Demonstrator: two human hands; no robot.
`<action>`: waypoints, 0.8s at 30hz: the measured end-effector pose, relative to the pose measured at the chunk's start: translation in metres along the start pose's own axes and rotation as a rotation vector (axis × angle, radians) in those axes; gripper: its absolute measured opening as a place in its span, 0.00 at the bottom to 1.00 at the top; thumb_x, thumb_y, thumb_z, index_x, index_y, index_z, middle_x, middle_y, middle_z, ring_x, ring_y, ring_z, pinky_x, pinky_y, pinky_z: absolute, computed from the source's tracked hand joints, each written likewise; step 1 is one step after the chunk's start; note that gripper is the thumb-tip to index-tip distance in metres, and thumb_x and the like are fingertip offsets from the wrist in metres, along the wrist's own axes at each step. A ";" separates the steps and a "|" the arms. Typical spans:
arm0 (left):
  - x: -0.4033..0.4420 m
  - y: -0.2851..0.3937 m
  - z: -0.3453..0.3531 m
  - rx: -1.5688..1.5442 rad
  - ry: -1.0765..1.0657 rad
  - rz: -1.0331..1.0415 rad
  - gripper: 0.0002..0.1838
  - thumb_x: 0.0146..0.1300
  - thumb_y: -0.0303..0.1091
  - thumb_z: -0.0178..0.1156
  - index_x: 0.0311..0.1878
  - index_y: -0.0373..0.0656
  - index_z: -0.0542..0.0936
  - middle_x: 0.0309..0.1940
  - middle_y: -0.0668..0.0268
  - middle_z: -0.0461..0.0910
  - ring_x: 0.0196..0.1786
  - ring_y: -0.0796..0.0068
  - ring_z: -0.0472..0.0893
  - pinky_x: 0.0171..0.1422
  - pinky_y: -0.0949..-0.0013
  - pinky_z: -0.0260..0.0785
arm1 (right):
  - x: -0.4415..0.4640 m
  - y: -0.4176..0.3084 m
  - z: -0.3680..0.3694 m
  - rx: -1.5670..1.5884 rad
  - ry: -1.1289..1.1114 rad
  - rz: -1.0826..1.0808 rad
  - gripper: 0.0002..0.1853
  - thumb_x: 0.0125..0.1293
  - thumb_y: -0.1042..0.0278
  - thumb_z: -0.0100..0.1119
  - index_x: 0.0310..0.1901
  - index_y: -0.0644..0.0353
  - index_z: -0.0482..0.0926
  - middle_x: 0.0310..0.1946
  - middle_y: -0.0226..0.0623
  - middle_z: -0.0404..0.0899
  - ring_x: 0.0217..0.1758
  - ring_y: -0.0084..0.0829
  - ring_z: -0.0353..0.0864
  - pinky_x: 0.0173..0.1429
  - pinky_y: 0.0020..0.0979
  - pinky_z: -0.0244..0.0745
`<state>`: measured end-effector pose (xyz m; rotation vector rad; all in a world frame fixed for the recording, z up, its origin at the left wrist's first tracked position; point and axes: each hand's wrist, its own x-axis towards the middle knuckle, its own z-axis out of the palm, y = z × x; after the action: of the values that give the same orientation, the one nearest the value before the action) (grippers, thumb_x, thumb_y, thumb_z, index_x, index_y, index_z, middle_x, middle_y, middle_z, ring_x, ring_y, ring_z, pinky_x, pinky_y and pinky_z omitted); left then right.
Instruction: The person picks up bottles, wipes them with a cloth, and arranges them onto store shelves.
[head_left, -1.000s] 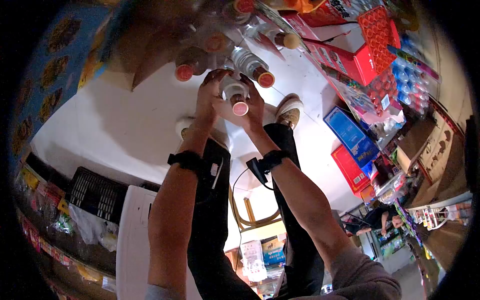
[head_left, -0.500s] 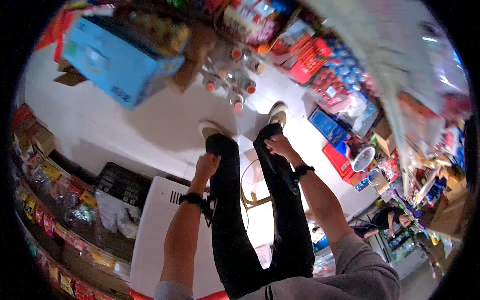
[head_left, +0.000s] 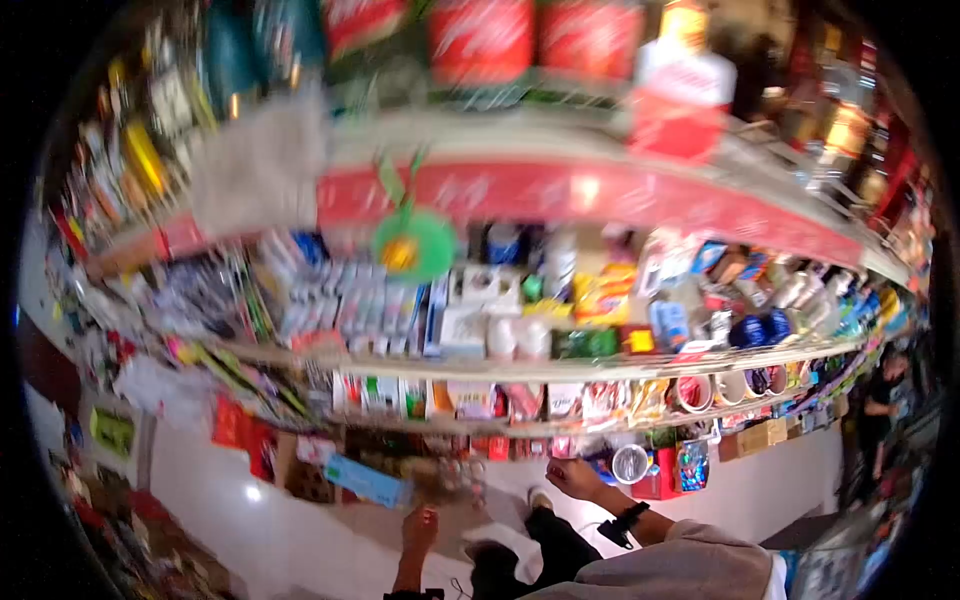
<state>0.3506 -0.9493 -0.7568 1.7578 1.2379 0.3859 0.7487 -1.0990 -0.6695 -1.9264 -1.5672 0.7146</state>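
Note:
My left hand (head_left: 420,526) is low in the head view, beside my dark trousers (head_left: 550,545). Its fingers are curled in, and nothing shows in them. Nearest to it is a light blue box (head_left: 367,482) on the floor. My right hand (head_left: 573,479) is raised in front of the lower shelf, away from my leg, its fingers bent inward with no object visible. A white-rimmed round tub (head_left: 630,464) stands just to its right. Blurred clear bottles (head_left: 462,478) are on the floor between the two hands.
A long store shelf (head_left: 600,372) full of small packaged goods spans the view. Above it runs a red edge strip (head_left: 590,195), with a green round tag (head_left: 425,245) hanging down. Red-labelled containers (head_left: 482,40) stand on top. Another person (head_left: 882,405) is at the far right.
My view has swung up from the floor to the shelves. Both hands have come off my trouser knees, where they were gripping or resting; the right is now out over the floor.

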 end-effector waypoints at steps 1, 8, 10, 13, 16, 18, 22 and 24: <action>0.007 0.084 -0.011 0.015 0.035 -0.016 0.07 0.66 0.34 0.61 0.45 0.47 0.81 0.31 0.62 0.85 0.37 0.60 0.85 0.45 0.61 0.76 | 0.002 -0.036 -0.043 -0.002 0.051 -0.056 0.08 0.66 0.65 0.61 0.39 0.60 0.77 0.29 0.48 0.81 0.33 0.49 0.83 0.38 0.44 0.78; -0.030 0.514 -0.083 0.141 0.102 0.900 0.07 0.70 0.28 0.58 0.46 0.36 0.79 0.40 0.55 0.84 0.45 0.60 0.85 0.50 0.62 0.75 | -0.017 -0.191 -0.298 -0.221 0.685 -0.614 0.11 0.52 0.76 0.66 0.36 0.60 0.76 0.30 0.41 0.77 0.34 0.44 0.80 0.36 0.40 0.75; -0.041 0.603 -0.093 0.179 0.189 1.134 0.06 0.68 0.24 0.58 0.46 0.35 0.79 0.41 0.56 0.84 0.46 0.62 0.85 0.52 0.63 0.75 | -0.027 -0.216 -0.361 -0.335 0.909 -0.709 0.12 0.51 0.77 0.67 0.37 0.59 0.77 0.35 0.39 0.78 0.37 0.42 0.80 0.37 0.38 0.75; -0.032 0.706 -0.091 0.115 0.231 1.264 0.10 0.67 0.23 0.59 0.50 0.34 0.77 0.44 0.60 0.83 0.47 0.69 0.84 0.54 0.67 0.75 | -0.033 -0.239 -0.435 -0.555 1.189 -0.674 0.17 0.54 0.77 0.66 0.47 0.61 0.78 0.46 0.43 0.79 0.48 0.46 0.79 0.49 0.42 0.75; 0.004 0.799 -0.080 -0.054 0.142 1.320 0.17 0.64 0.27 0.63 0.55 0.35 0.74 0.46 0.58 0.82 0.49 0.71 0.83 0.56 0.67 0.75 | -0.024 -0.245 -0.484 -0.648 1.308 -0.669 0.16 0.57 0.73 0.65 0.49 0.62 0.79 0.48 0.43 0.79 0.54 0.46 0.77 0.59 0.45 0.71; 0.044 0.851 -0.068 -0.090 0.138 1.269 0.21 0.61 0.34 0.67 0.54 0.34 0.76 0.44 0.55 0.83 0.47 0.68 0.84 0.56 0.64 0.75 | -0.016 -0.237 -0.504 -0.665 1.327 -0.667 0.16 0.58 0.72 0.64 0.49 0.62 0.79 0.47 0.43 0.79 0.53 0.45 0.77 0.60 0.44 0.71; 0.078 0.932 -0.052 0.224 0.142 0.990 0.30 0.55 0.45 0.72 0.53 0.31 0.79 0.49 0.49 0.83 0.47 0.64 0.84 0.56 0.66 0.75 | -0.001 -0.216 -0.513 -0.693 1.217 -0.700 0.16 0.58 0.69 0.65 0.48 0.63 0.79 0.43 0.41 0.79 0.48 0.42 0.77 0.58 0.41 0.71; 0.112 0.959 -0.045 0.455 0.030 0.654 0.49 0.55 0.59 0.71 0.72 0.37 0.66 0.68 0.49 0.70 0.66 0.54 0.73 0.68 0.57 0.66 | 0.001 -0.213 -0.515 -0.683 1.238 -0.731 0.16 0.58 0.67 0.65 0.47 0.64 0.80 0.39 0.40 0.79 0.45 0.40 0.77 0.57 0.40 0.71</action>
<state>0.9205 -0.8968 0.0226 2.5544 0.7724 0.5291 0.9632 -1.1054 -0.1552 -1.3817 -1.4577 -1.2261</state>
